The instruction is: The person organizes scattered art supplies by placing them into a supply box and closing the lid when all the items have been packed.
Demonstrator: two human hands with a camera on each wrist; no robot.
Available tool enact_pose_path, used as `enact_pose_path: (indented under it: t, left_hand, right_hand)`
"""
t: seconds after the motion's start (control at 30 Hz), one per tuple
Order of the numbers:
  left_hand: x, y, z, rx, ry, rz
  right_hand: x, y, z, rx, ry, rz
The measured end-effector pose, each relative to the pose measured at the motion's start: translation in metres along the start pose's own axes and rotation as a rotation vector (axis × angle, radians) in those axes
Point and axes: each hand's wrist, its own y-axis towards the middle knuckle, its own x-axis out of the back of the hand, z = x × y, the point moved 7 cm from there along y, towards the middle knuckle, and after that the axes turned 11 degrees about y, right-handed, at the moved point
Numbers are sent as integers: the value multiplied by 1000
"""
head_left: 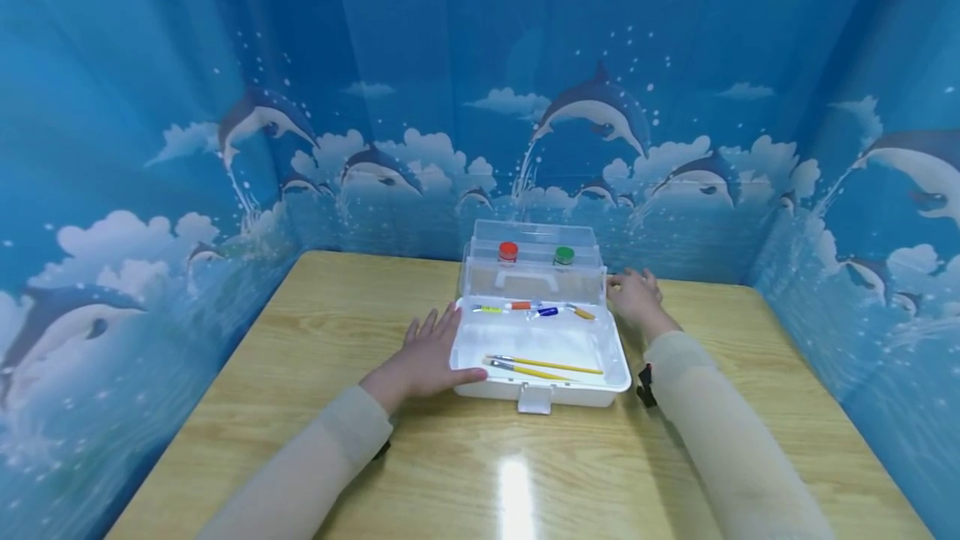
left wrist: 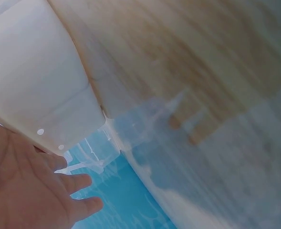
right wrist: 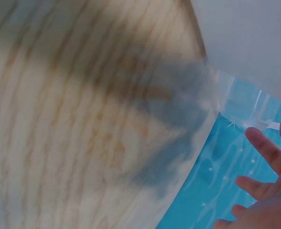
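Note:
A white box [head_left: 540,340] stands on the table with its clear lid [head_left: 532,232] raised at the back. My left hand [head_left: 431,357] rests along the box's left side, fingers extended and thumb over the front corner. At the right rear, my right hand [head_left: 636,298] is beside the lid's hinge end, fingers spread in the right wrist view; contact there is unclear. Inside the box lie two yellow-handled paintbrushes [head_left: 558,364] near the front. Towards the back are small orange [head_left: 521,306] and blue [head_left: 547,312] marker-like pieces, a yellow-labelled piece [head_left: 491,309] and an orange-handled piece [head_left: 583,313].
Jars with a red cap [head_left: 508,250] and a green cap [head_left: 564,254] show at the raised lid. A clear latch [head_left: 535,399] hangs at the box's front. Blue dolphin-printed curtains [head_left: 450,65] enclose the wooden table [head_left: 337,307] behind and at both sides.

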Motion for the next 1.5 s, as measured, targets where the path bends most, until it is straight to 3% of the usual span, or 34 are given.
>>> enact_pose_path:
  t: [0.33, 0.57, 0.83, 1.2, 1.5]
  left_hand:
    - [2, -1, 0, -11, 8, -5]
    - [0, -2, -2, -15, 7, 5]
    - [1, -3, -2, -5, 3, 19]
    - [3, -1, -2, -11, 11, 16]
    - [2, -2, -1, -9, 22, 27]
  right_hand:
    - [-7, 11, -7, -1, -17, 40]
    - [-10, 18, -3, 91, 4, 85]
    - [-8, 17, 0, 19, 85, 101]
    - [-7, 17, 2, 94, 124, 62]
    - [-7, 15, -2, 52, 169, 77]
